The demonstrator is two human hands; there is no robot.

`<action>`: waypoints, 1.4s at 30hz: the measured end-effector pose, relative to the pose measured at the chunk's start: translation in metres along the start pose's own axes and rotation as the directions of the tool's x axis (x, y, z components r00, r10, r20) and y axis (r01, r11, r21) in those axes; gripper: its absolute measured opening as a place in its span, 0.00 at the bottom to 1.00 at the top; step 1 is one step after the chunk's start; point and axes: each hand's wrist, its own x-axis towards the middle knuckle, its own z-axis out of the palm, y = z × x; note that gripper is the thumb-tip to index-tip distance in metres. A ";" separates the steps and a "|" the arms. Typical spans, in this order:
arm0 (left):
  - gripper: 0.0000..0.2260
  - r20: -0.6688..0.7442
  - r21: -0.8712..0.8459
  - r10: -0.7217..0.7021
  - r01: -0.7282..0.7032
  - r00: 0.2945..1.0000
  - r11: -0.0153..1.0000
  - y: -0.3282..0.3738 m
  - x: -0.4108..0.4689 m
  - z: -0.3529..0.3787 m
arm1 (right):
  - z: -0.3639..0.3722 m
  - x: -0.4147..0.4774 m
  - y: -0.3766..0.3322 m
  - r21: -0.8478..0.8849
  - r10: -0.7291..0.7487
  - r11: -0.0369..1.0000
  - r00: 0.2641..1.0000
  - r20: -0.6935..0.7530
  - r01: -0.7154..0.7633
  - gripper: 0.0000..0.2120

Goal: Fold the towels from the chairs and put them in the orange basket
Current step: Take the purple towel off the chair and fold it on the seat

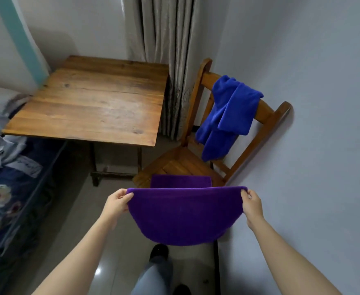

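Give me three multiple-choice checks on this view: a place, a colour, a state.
1. Where is the blue towel? A on the table; B over the chair back; C on the bed.
2. What colour is the held towel? A purple; B orange; C green.
3. What do the hands do? A both hang empty; B only one holds; C left hand and right hand each pinch a top corner of the held towel.
Answers: 1 B, it drapes over the back's top rail. 2 A, the stretched cloth is purple. 3 C, each hand grips one end.
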 end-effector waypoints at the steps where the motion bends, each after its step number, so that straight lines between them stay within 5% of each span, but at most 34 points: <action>1: 0.05 -0.001 0.004 -0.025 0.025 1.000 1.000 -0.003 0.008 0.002 | 0.003 0.005 0.005 -0.014 0.015 1.000 1.000 0.001 -0.015 0.10; 8: 0.04 -0.026 0.023 -0.181 0.181 0.983 0.983 -0.017 0.086 0.018 | 0.041 0.064 0.026 -0.152 0.116 0.981 0.991 -0.059 -0.124 0.10; 15: 0.03 -0.166 0.050 -0.086 0.095 0.982 0.994 -0.025 0.161 0.054 | 0.085 0.136 0.046 -0.219 0.079 0.971 0.992 -0.102 -0.100 0.08; 27: 0.11 -0.381 0.080 -0.168 0.214 0.909 0.974 -0.103 0.299 0.104 | 0.158 0.266 0.126 -0.275 0.035 0.960 0.999 -0.042 -0.045 0.12; 37: 0.03 -0.406 0.120 -0.165 0.232 0.899 0.965 -0.127 0.329 0.113 | 0.172 0.299 0.138 -0.365 0.072 0.928 0.997 -0.007 -0.069 0.15; 42: 0.07 -0.383 0.229 -0.144 0.244 0.913 0.942 -0.136 0.344 0.112 | 0.176 0.306 0.135 -0.505 0.078 0.862 0.997 0.021 -0.056 0.16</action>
